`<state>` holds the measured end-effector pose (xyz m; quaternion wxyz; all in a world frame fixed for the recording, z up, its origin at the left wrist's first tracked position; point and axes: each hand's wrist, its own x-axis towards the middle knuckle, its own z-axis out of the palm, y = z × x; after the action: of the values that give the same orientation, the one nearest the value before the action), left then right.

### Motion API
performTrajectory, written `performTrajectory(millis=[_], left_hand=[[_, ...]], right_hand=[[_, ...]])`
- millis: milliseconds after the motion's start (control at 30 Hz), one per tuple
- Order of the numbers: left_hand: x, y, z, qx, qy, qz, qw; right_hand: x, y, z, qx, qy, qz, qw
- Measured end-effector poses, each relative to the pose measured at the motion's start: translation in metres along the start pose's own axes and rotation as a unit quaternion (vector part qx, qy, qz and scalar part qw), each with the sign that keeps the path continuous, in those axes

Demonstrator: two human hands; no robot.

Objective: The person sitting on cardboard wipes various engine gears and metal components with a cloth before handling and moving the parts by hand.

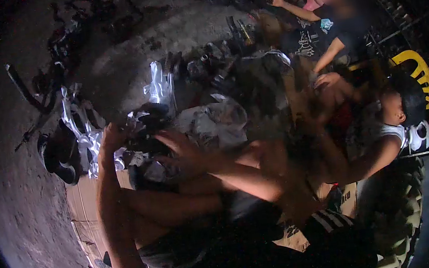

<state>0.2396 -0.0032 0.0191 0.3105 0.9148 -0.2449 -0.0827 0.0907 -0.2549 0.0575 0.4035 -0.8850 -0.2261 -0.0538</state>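
Between my two hands is a dark part partly wrapped in shiny clear plastic; its kind does not show in the dim light. My left hand is closed at its left side, fingers bent round the edge. From the right, my right hand reaches in with its fingers stretched out and apart, close over the part. Crumpled clear plastic lies just left of my left hand. A larger bundle of clear plastic wrap is beyond my right hand.
I sit on flattened cardboard. Black curved parts lie at left, a plastic-wrapped part ahead. Dark tubes and parts cover the floor further back. Two people sit close on the right, near a yellow curved piece by a rack.
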Motion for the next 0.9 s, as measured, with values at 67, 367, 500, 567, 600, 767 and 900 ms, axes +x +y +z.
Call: performTrajectory(millis=[67,367,500,567,600,767,900], left_hand=[[0.002,0.021,-0.007,-0.125,-0.017,-0.098,0.987],[0.011,-0.017,0.009,-0.060,-0.059,0.034,0.996],[0.019,-0.088,0.050,0.257,0.048,0.247,0.933],[0.014,-0.094,0.047,0.207,-0.026,0.192,0.959],[0.010,-0.096,0.045,0.150,-0.101,0.131,0.975],[-0.012,-0.050,0.024,0.076,-0.057,0.107,0.990],[-0.009,0.029,-0.013,-0.143,-0.049,-0.062,0.987]], right_hand=[[0.006,-0.007,0.020,-0.017,0.018,0.018,1.000],[0.013,-0.029,0.026,0.239,0.121,0.131,0.954],[0.007,-0.044,0.032,0.265,0.086,0.159,0.947],[0.007,-0.067,0.030,0.358,0.079,0.190,0.911],[0.007,-0.088,0.017,0.358,0.028,0.225,0.906],[-0.013,-0.118,0.041,0.468,0.014,0.162,0.869],[-0.007,-0.126,0.057,0.721,0.043,0.436,0.537]])
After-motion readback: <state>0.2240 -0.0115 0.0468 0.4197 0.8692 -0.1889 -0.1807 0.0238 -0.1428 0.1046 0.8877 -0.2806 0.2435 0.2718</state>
